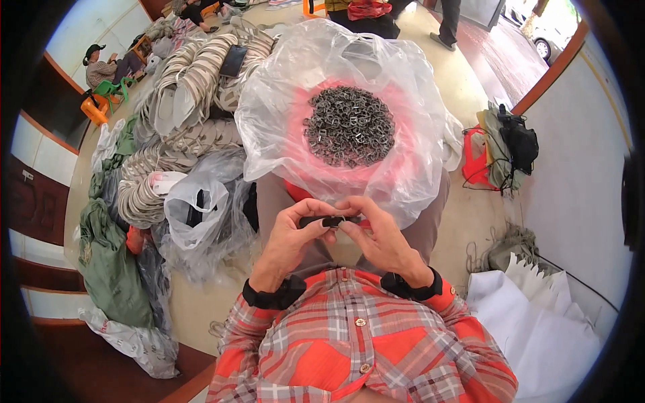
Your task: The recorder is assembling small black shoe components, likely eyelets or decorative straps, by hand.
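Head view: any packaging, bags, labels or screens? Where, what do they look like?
Clear plastic bag: centre, open, lining a red tub, holding grey metal clips.
Smaller clear bag: left of the hands, crumpled.
Green sack: far left, on the floor.
No labels or screens visible.

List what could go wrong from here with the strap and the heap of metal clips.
1. Both hands, left hand and right hand, pinch a dark strap by the fingertips only; it may slip and drop into the lap.
2. The heap of metal clips sits in a loose clear plastic bag over a red basin; a knee bump might spill them.
3. The clips look sharp-edged and could nick bare fingers.
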Motion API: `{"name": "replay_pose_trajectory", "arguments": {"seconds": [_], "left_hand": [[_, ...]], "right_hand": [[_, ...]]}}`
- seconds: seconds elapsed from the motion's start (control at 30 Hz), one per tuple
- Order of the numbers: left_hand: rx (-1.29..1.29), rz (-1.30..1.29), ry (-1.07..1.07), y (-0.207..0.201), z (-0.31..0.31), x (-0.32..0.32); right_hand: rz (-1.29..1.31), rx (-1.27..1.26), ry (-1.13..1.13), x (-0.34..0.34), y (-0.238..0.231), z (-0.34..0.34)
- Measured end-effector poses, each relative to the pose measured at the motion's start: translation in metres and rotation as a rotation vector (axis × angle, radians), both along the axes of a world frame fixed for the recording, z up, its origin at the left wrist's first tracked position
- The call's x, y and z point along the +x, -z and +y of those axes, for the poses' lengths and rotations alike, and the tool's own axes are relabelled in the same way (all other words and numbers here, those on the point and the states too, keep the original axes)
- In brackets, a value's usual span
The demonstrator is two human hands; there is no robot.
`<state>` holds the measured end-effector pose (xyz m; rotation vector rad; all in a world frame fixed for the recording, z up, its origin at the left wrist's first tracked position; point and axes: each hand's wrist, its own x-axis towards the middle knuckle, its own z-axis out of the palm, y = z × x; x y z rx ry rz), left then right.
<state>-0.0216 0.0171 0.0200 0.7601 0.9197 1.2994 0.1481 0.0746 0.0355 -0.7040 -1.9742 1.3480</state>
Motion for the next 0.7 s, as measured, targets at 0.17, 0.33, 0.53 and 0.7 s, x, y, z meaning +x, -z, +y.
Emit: {"name": "replay_pose_trajectory", "arguments": {"seconds": [0.17,0.33,0.53,0.7], "left_hand": [[-0.043,-0.076,-0.065,0.007,0.0,0.0],[-0.066,-0.016,-0.066,0.002,-0.001,0.003],[0.205,0.377,-0.117,0.008,-0.003,0.005],[0.345,0.73,-0.126,0.006,0.0,0.003]], "right_hand": [[0.016,0.073,-0.175,-0.003,0.001,0.009],[0.189,-0.445,-0.121,-0.006,0.01,0.008],[0.201,-0.607,-0.117,-0.006,0.008,0.01],[0.306,-0.824,-0.17,-0.003,0.019,0.015]]}}
